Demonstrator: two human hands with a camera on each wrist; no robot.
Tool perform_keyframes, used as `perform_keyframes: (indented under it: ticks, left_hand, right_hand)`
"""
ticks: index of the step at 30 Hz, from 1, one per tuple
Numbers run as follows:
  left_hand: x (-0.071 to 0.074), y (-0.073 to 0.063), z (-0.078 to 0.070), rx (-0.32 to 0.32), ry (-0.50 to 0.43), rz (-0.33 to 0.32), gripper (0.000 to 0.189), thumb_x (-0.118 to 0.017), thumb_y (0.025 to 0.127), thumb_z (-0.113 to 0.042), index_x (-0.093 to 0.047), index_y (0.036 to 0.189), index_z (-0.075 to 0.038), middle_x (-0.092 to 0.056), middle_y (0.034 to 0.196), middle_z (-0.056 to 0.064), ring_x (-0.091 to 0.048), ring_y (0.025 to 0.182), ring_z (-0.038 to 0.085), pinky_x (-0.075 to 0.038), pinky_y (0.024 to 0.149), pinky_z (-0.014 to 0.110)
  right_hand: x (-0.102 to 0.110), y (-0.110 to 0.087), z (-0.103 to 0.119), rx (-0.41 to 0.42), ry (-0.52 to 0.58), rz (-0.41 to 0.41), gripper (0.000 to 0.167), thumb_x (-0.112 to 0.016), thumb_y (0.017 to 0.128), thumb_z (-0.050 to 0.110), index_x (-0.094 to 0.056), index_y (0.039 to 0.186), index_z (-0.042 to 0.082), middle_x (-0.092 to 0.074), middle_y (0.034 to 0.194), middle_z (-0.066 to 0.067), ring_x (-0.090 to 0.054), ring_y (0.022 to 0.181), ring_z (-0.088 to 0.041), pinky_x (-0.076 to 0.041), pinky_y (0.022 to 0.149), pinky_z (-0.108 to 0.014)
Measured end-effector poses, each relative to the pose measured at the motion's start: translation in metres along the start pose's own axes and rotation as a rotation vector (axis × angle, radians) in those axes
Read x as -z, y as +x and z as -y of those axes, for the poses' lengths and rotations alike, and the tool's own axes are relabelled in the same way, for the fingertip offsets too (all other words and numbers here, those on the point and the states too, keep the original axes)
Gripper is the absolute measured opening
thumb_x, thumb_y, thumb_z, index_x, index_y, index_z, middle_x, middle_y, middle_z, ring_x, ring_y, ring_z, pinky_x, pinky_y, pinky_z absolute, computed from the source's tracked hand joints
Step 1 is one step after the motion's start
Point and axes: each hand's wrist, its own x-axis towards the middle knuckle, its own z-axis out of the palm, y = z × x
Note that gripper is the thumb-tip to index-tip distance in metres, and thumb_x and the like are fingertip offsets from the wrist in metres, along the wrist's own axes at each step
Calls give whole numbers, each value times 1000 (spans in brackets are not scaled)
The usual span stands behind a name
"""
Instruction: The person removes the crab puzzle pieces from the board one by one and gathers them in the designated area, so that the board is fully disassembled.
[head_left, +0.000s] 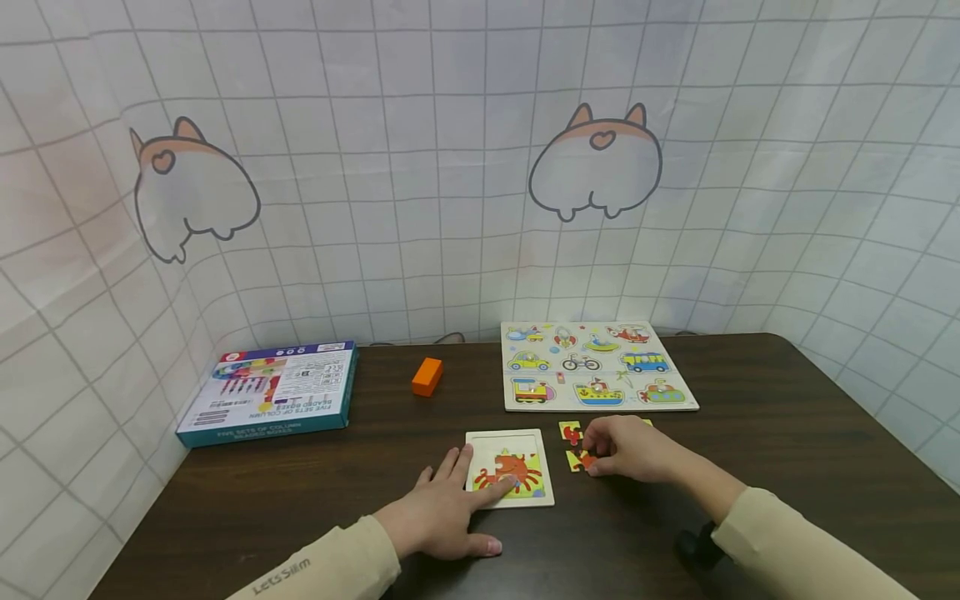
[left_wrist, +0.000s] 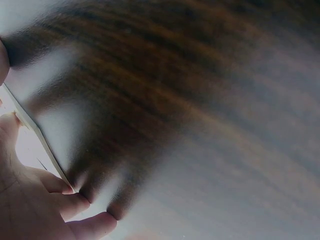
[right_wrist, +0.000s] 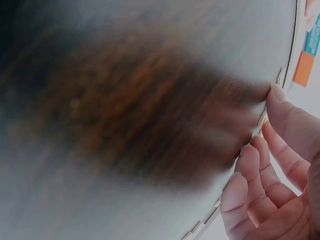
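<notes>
While the left hand [head_left: 444,517] lies spread, its index finger pressed on the crab puzzle tray [head_left: 483,450], the right hand [head_left: 633,450] is at work just off the tray's right side, thumb and fingertips pinching the lower loose piece [head_left: 574,461]! Down there on the dark table [head_left: 360,500], the upper loose piece [head_left: 571,432] sits just beyond it, and a yellow sliver [head_left: 648,422] shows behind the hand, too covered to say more. How will that pinched piece handle? Light and stiff, I'd judge, thin wood or board, not fragile, though so flat a thing could skate on a smooth top; best taken by opposite edges, clear of the notches. Over to the views: the head camera alone gives the crab's colours, the bare upper left of the tray and the vehicle board [head_left: 567,392] behind. Low down, the right wrist camera gets the underside of the grip, thumb opposite curled fingers, the orange block [right_wrist: 304,70] and teal-edged box [right_wrist: 312,37] at its margin, but the piece's print is lost. And the left wrist camera catches the tray's thin edge side-on, fingertips right beside it, how hard they press impossible to tell!
</notes>
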Motion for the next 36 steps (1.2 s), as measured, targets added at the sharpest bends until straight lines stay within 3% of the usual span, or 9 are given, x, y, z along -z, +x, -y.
perform_keyframes:
  ticks: [10, 20, 26, 33, 36]
  left_hand:
    - [-3, 6, 6, -6, -1, -2, 76, -69, 88, -64, -30, 153, -60, -11, 171, 19, -14, 157, 42, -22, 120, 69]
    - [7, -3, -1, 7, 22, 1, 75, -69, 89, -61, -32, 154, -55, -11, 171, 19, -14, 157, 42, -23, 120, 67]
    - [6, 0, 4, 9, 26, 10, 75, -68, 89, -63, -32, 154, -56, -11, 171, 20, -13, 157, 43, -22, 120, 68]
    - [-13, 19, 21, -29, 6, 5, 74, -63, 86, -73, -25, 150, -66, -6, 172, 19, -11, 158, 43, -22, 118, 71]
    - [-20, 26, 26, -43, -6, 3, 75, -61, 84, -77, -22, 148, -69, -5, 172, 18, -9, 158, 43, -21, 118, 72]
  right_hand:
    - [0, 0, 3, -22, 1, -7, 21, -85, 84, 20, -67, 95, 13, -61, 80, 6, -52, 74, -10, -44, 68, -26]
    - [5, 2, 8, -16, 4, -31, 22, -84, 86, 23, -68, 97, 12, -63, 82, 5, -53, 74, -10, -45, 67, -26]
    - [-1, 17, 34, 58, -4, -34, 15, -77, 92, 16, -70, 102, 9, -63, 82, 5, -53, 72, -9, -46, 66, -25]
    - [-27, 41, 68, 142, -37, 18, 20, -74, 94, 14, -73, 113, 7, -65, 90, -1, -54, 78, -11, -49, 70, -27]
    - [-34, 47, 76, 135, -83, 31, 22, -77, 93, 17, -74, 113, 8, -64, 97, -3, -55, 84, -12, -52, 76, -31]
